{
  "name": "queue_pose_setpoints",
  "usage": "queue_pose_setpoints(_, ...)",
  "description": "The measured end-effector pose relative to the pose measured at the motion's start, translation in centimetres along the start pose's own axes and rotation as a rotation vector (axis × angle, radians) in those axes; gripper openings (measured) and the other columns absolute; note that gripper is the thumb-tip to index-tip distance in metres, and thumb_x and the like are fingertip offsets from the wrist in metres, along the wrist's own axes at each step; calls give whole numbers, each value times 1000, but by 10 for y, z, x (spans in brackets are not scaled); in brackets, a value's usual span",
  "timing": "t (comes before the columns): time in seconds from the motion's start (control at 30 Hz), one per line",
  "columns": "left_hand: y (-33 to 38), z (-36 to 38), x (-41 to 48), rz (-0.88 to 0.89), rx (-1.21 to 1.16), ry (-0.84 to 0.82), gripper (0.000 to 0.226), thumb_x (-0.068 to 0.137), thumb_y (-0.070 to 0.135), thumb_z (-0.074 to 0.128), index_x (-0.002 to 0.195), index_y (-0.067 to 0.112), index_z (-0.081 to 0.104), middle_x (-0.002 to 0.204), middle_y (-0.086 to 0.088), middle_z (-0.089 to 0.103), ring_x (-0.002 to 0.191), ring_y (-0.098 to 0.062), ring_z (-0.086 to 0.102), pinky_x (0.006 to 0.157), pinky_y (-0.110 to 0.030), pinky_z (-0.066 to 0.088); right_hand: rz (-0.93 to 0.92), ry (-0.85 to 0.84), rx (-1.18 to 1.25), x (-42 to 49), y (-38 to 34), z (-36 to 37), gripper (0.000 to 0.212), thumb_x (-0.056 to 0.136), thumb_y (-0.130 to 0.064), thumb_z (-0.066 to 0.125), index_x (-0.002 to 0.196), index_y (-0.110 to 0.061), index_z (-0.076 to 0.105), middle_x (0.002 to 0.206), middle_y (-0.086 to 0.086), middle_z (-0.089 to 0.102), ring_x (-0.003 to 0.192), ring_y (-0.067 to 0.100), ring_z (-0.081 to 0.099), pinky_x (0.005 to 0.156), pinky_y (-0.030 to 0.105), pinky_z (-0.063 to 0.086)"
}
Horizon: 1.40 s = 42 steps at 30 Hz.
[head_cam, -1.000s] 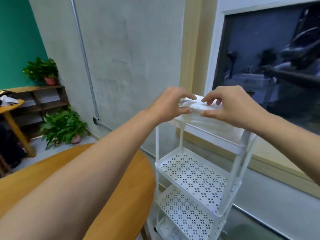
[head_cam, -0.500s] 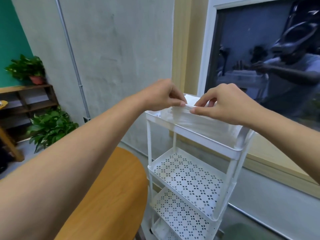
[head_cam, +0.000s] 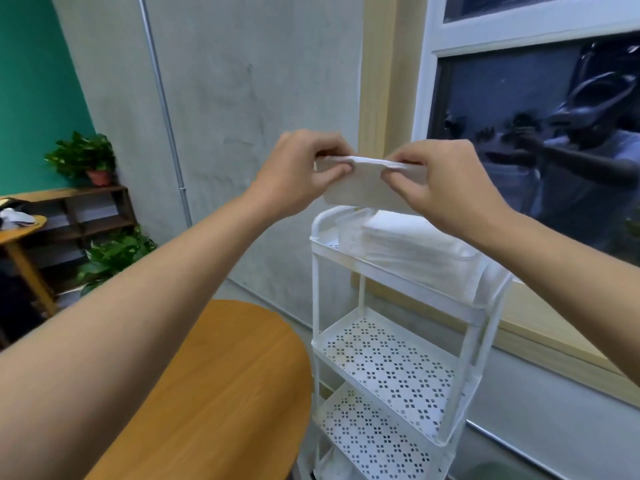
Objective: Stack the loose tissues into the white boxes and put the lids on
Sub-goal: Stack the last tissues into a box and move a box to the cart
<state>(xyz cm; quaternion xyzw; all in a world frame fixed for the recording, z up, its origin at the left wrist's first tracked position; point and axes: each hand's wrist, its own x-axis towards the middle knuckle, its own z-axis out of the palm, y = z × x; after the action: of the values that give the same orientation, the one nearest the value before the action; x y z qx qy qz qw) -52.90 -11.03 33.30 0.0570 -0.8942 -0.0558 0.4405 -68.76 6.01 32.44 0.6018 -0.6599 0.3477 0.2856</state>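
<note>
My left hand and my right hand pinch the top edge of a flat white lid between thumbs and fingers. The lid hangs tilted in the air just above the white three-tier cart. On the cart's top shelf, below the lid, stands an uncovered pale box with a stack of white tissues inside. The box's far right end is hidden behind my right wrist.
A round wooden table lies at the lower left, touching the cart's side. The cart's two lower perforated shelves hold nothing. A dark window is to the right, a grey wall behind. Potted plants and a wooden shelf stand far left.
Both hands have lifted the lid up off the box on the top shelf, so the tissues inside show. The view has shifted slightly.
</note>
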Motion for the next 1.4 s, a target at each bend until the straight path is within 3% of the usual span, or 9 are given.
queue_pose_setpoints(0.23, -2, -110, -112, -132, 72, -194, 12, 97, 20, 76, 108, 16, 80, 92, 17, 73, 77, 11, 61, 68, -10, 40, -23, -151, 258, -28, -100, 37, 10, 97, -25, 73, 99, -18, 79, 79, -10, 69, 76, 5, 57, 67, 9, 38)
queue_pose_setpoints(0.37, 5, -174, -186, -265, 80, -194, 16, 98, 22, 75, 114, 21, 77, 97, 14, 75, 72, 8, 61, 65, -11, 41, -56, -213, 452, -42, -172, 66, 12, 95, -24, 76, 107, -26, 78, 87, -19, 72, 82, -10, 61, 71, 6, 39)
queue_pose_setpoints(0.63, 20, -295, -342, -543, 70, -134, 18, 102, 22, 70, 118, 27, 65, 95, 7, 76, 78, -4, 68, 62, -16, 48, -190, -354, 832, -74, -323, 125, 22, 96, -18, 73, 110, -33, 64, 75, 5, 63, 67, 26, 55, 64, 35, 45)
queue_pose_setpoints(0.73, 26, -334, -404, -638, 148, -129, 10, 104, 20, 65, 102, 28, 71, 86, 17, 71, 54, -8, 45, 53, -16, 34, -254, -446, 887, -88, -379, 152, 16, 96, -14, 72, 95, -30, 70, 69, 1, 59, 60, 19, 48, 58, 35, 37)
queue_pose_setpoints(0.83, 34, -371, -461, -740, 204, -105, 15, 104, 20, 66, 99, 29, 77, 81, 31, 67, 51, -10, 34, 49, -20, 27, -292, -544, 943, -106, -439, 177, 15, 97, -21, 72, 93, -35, 72, 65, -2, 57, 56, 9, 43, 54, 24, 31)
queue_pose_setpoints(1.03, 52, -444, -557, -909, 296, -38, 17, 102, 19, 68, 104, 31, 79, 92, 30, 70, 58, -19, 40, 55, -24, 35, -298, -706, 1164, -140, -556, 207, 24, 97, -17, 72, 109, -33, 59, 90, 2, 72, 83, 21, 73, 71, 54, 59)
queue_pose_setpoints(1.2, 60, -498, -627, -1039, 329, 37, 15, 102, 28, 69, 102, 38, 79, 90, -10, 72, 56, -21, 36, 54, -28, 32, -345, -773, 1217, -160, -640, 234, 23, 98, -16, 70, 105, -31, 54, 87, 5, 70, 80, 19, 70, 66, 48, 57)
queue_pose_setpoints(1.3, 64, -523, -663, -1130, 300, 162, 18, 102, 21, 68, 101, 32, 82, 97, 7, 77, 71, -39, 54, 67, -46, 50, -362, -802, 1213, -169, -688, 254, 17, 101, -19, 68, 96, -29, 55, 72, 2, 55, 59, 14, 50, 58, 33, 40)
queue_pose_setpoints(1.4, 63, -544, -699, -1230, 267, 245, 27, 106, 17, 61, 103, 33, 82, 100, -10, 76, 86, -48, 59, 85, -51, 56, -321, -866, 1231, -178, -735, 273, 15, 101, -16, 66, 95, -25, 56, 70, 1, 50, 58, 13, 44, 58, 33, 37)
